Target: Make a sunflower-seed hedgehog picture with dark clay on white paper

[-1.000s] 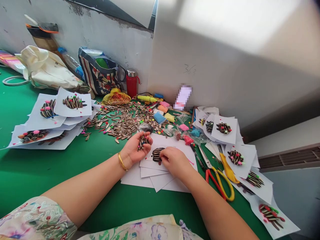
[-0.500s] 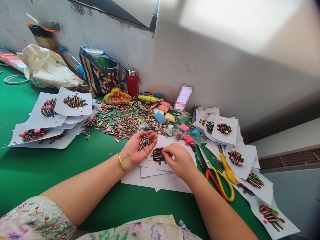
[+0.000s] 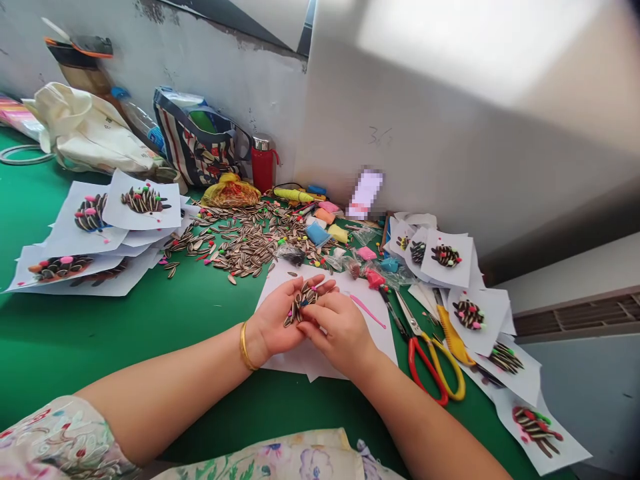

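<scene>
My left hand is cupped palm up and holds a small heap of sunflower seeds, with a few coloured bits among them. The thumb and fingers of my right hand are pinched together at the heap, touching the seeds; their tips are partly hidden. Beneath both hands lie stacked sheets of white paper. The dark seed-covered figure on the top sheet is hidden behind my hands. A thin pink tool rests on the paper just beyond my right hand.
Loose sunflower seeds spread across the green table. Scissors and a yellow cutter lie at right. Sheets bearing seed figures are piled at left and right. A red flask and bags stand along the wall.
My right hand has moved from the seed figure on the paper to the seeds in my left palm. My left hand has shifted right and slightly down, over the figure.
</scene>
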A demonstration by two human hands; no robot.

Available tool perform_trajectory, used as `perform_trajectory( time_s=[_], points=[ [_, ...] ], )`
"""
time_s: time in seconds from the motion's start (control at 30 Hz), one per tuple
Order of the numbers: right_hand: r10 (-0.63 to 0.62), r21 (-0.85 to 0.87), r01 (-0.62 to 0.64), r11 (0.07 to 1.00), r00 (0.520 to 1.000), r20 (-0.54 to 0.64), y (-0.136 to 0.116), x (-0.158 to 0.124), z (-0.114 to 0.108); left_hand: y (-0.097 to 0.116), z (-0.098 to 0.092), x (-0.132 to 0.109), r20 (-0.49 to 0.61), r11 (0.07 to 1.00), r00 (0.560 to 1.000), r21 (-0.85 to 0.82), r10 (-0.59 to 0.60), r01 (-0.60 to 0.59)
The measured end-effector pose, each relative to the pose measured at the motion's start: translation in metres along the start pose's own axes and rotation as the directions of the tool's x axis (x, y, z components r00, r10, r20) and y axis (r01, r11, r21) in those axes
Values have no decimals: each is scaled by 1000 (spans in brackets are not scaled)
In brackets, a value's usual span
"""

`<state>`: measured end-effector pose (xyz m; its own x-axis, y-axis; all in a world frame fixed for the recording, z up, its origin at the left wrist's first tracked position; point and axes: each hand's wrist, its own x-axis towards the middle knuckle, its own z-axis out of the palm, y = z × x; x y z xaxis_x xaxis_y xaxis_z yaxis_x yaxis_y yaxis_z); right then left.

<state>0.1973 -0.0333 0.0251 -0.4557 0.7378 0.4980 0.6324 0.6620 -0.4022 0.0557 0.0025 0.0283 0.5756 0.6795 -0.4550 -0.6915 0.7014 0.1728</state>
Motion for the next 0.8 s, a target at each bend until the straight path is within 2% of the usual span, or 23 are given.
perform_trajectory(
  time_s=[0.17,0.3,0.43,0.53,0.6,0.67,0.8],
  points=[
    [17,34,-15,999,998,-54,0,0,-2,-2,-1,-1,17,998,999,-42,-49,50],
    [161,227,-134,965,981,-104,3,-2,-11,0,-1,-1,53,996,997,-64,-56,59],
    [410,488,-324,810,909,-78,13,-4,-18,4,-1,1,-20,995,1000,-95,10,-12],
    [521,565,-393,726,850,-79,25,-3,-22,12,1,3,-81,992,995,-106,52,-61],
    [541,538,-429,726,839,-60,33,-2,-25,19,0,4,-94,989,991,-102,95,-105],
    [523,448,-463,765,852,-14,40,-2,-29,25,-2,7,-88,986,988,-104,125,-134],
    [436,212,-465,860,884,168,46,-3,-34,32,-8,13,-96,980,984,-115,150,-161]
  ],
)
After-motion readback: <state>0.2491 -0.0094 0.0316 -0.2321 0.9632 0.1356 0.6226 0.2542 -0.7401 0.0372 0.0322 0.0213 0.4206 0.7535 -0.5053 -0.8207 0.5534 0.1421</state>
